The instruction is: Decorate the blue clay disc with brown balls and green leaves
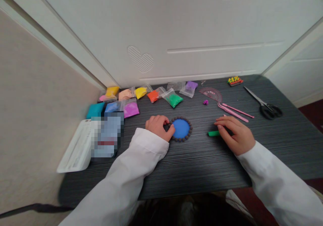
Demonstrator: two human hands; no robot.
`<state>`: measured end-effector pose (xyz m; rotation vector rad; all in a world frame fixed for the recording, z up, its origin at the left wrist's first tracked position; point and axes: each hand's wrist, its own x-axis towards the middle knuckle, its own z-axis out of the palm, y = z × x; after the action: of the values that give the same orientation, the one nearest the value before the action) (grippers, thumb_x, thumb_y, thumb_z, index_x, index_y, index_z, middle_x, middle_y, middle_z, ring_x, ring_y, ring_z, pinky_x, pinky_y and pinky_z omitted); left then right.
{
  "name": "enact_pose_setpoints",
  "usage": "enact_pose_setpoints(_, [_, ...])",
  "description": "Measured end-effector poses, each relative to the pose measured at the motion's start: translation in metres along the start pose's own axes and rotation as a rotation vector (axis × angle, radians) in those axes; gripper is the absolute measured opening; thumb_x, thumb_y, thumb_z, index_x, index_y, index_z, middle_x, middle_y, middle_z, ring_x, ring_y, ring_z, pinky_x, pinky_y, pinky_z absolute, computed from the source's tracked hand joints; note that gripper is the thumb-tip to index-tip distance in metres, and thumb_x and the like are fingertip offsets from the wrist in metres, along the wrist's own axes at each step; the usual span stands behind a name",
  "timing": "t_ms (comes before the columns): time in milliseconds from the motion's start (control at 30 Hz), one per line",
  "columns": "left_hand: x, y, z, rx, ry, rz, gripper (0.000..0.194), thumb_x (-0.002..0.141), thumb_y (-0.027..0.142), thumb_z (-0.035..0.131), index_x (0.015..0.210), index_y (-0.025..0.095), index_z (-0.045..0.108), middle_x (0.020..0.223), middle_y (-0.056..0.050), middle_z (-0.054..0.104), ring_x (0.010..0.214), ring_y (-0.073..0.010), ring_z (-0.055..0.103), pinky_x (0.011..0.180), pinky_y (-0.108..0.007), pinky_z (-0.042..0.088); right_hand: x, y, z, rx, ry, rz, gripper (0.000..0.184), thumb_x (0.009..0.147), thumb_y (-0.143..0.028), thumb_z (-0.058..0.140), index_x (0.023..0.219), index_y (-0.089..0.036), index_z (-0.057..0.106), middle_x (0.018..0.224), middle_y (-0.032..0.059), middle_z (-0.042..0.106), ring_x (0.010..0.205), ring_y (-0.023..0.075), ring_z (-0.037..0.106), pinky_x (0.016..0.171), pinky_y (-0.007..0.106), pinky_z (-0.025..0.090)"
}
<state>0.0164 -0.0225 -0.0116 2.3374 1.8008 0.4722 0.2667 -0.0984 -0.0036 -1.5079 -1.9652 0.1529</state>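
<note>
A flat blue disc (181, 128), apparently modelling clay, lies on the table, ringed by small dark brown balls (188, 137). My left hand (158, 126) is at its left edge, with thumb and forefinger curled against the rim and the other fingers bent. To the right, my right hand (236, 133) hovers low over the table. Its fingers are drawn together, thumb near the forefinger; anything small between the tips is hidden. A green strip (213, 134) lies beneath and beside that hand, its right end covered by it.
Clay packets, among them a green one (175, 100) and a magenta one (131, 109), line the back left. A white tray (78, 145) and a blurred-out item (108, 135) sit left. Right are a protractor (212, 93), pink tools (234, 113), scissors (267, 108), a purple lump (205, 102) and a yellow-red piece (235, 81).
</note>
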Motion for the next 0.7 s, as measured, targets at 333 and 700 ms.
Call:
enact_pose_setpoints(333, [0.0007,0.0024,-0.0001,-0.168,0.026,-0.047,0.014,0.062,0.028,0.054,0.072,0.021,0.047,0.063,0.002,0.057,0.07,-0.0166,0.05,0.067,-0.031,0.038,0.0002,-0.0008,-0.0011,0.005,0.007,0.002,0.018,0.075,-0.017,0.048,0.091,-0.02,0.057,0.094,0.0062,0.059,0.091,0.0181,0.055,0.088,0.038,0.042])
enact_pose_setpoints(700, [0.001,-0.0001,0.0026,-0.145,0.025,0.032,0.007,0.063,0.028,0.051,0.063,0.021,0.048,0.066,0.0,0.058,0.071,-0.0174,0.049,0.066,-0.031,0.039,0.001,-0.0003,-0.0009,0.001,0.003,-0.011,0.018,0.075,-0.017,0.048,0.09,-0.02,0.057,0.094,0.0062,0.059,0.091,0.0178,0.055,0.088,0.038,0.042])
